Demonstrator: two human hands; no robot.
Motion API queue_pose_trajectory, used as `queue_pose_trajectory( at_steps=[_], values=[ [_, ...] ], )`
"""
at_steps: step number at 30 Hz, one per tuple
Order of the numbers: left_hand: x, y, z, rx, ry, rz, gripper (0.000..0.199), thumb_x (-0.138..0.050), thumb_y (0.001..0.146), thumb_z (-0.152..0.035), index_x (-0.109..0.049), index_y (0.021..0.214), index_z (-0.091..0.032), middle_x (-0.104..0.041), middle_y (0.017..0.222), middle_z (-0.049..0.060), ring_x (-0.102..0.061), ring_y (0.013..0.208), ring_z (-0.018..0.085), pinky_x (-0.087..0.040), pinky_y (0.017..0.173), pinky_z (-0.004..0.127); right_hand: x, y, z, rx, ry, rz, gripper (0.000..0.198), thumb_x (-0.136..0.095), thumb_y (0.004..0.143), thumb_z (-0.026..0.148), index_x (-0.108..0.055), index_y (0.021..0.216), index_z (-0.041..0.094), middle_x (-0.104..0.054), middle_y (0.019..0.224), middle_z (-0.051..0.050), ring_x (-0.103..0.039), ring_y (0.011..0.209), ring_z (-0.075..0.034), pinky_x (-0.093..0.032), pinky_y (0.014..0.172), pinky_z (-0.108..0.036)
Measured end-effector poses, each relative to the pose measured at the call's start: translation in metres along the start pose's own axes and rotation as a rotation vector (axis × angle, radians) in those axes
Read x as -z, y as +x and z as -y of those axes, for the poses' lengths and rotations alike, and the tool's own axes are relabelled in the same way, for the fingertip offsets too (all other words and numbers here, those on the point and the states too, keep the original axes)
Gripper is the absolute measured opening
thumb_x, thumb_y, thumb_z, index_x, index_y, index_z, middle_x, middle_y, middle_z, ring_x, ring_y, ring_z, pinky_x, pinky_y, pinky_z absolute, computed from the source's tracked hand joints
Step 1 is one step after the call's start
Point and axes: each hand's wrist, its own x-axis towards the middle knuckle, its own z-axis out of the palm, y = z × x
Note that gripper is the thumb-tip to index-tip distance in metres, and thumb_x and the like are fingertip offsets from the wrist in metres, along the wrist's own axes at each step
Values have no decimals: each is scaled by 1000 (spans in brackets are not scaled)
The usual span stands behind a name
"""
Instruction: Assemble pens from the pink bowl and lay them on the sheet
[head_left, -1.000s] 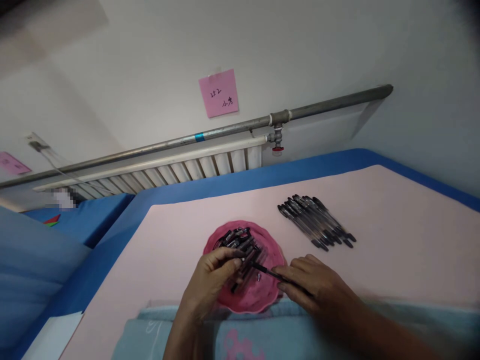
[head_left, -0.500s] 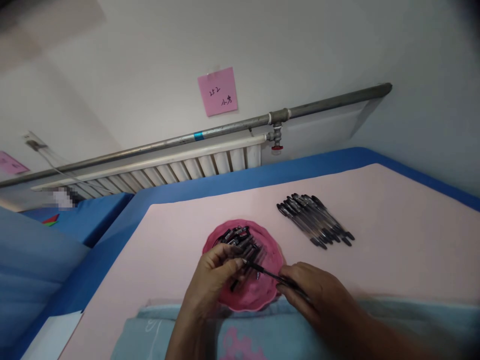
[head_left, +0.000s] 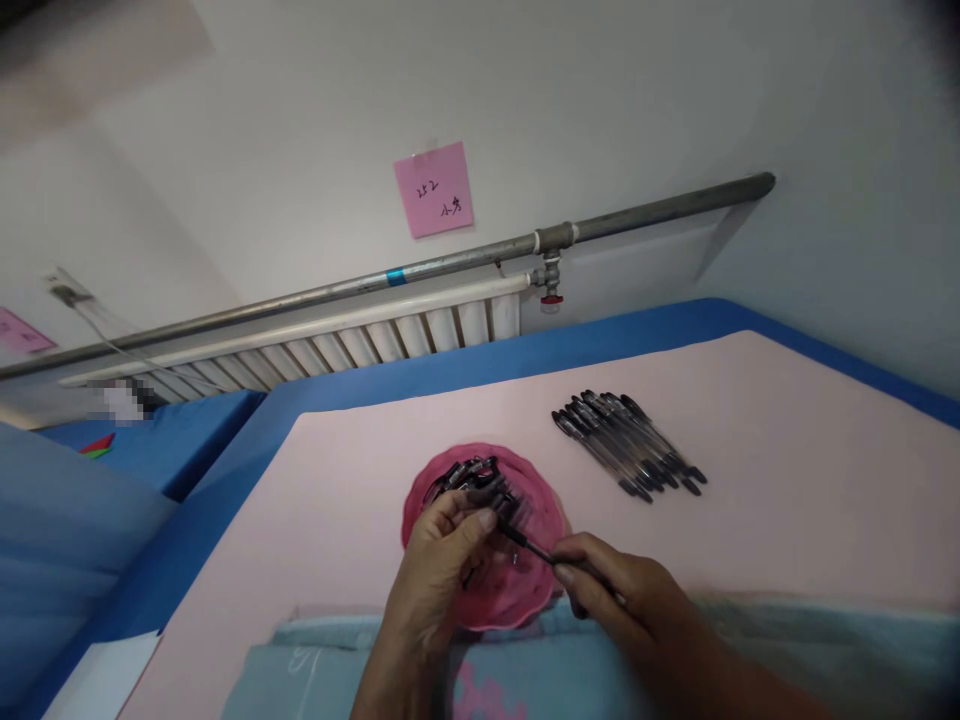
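My right hand is closed around the barrel of a pen, whose dark grip end points up and left. At that end, the fingers of my left hand are pinched on a small dark piece that looks like a pen cap, mostly hidden by the fingers. Beneath both hands is a pink scalloped dish. Dark caps and clear pen parts lie heaped in it, partly covered by my left hand.
Right of the dish, several capped pens lie side by side on the pink table cover. Light blue cloth runs along the near edge. A radiator and pipe line the wall behind.
My left hand has shifted slightly right, and the pen's front end now reaches in between its fingers. The right hand's fingers have curled further around the barrel.
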Motion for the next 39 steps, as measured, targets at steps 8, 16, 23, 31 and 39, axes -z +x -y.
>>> queue_pose_trajectory(
  at_steps=[8, 16, 23, 31, 39],
  values=[
    [-2, 1, 6, 31, -4, -19, 26, -77, 61, -24, -62, 79, -14, -63, 65, -2, -55, 51, 6, -45, 50, 17, -2, -1, -3, -13, -8, -22, 23, -36, 87, 32, -57, 83, 21, -58, 61, 1, -55, 55, -15, -40, 53, -24],
    [-4, 1, 7, 14, -5, -37, 24, -78, 60, -25, -59, 68, -13, -60, 57, -3, -53, 48, 6, -43, 49, 17, -1, 0, -3, 1, 14, -17, 24, -37, 88, 31, -57, 81, 21, -59, 62, 0, -55, 56, -14, -40, 54, -24],
    [-5, 1, 6, 59, -39, -32, 24, -77, 61, -27, -58, 66, -14, -60, 55, -2, -52, 45, 7, -42, 46, 19, 2, -1, 3, -5, 22, -16, 24, -36, 87, 31, -57, 86, 20, -58, 62, 0, -56, 57, -15, -41, 55, -25],
    [-4, 0, 5, 36, -56, -5, 25, -77, 62, -25, -64, 79, -13, -64, 65, 0, -57, 54, 8, -44, 52, 18, 1, -1, 0, -28, 31, -32, 24, -36, 88, 32, -56, 81, 20, -55, 61, 1, -53, 55, -14, -40, 54, -24],
    [-5, 0, 5, 37, -56, -49, 27, -81, 53, -22, -63, 71, -13, -62, 60, -2, -55, 52, 7, -42, 52, 18, 0, -2, 1, -24, 40, -39, 24, -36, 88, 30, -56, 79, 21, -54, 59, 2, -52, 54, -14, -40, 54, -24]
  ],
)
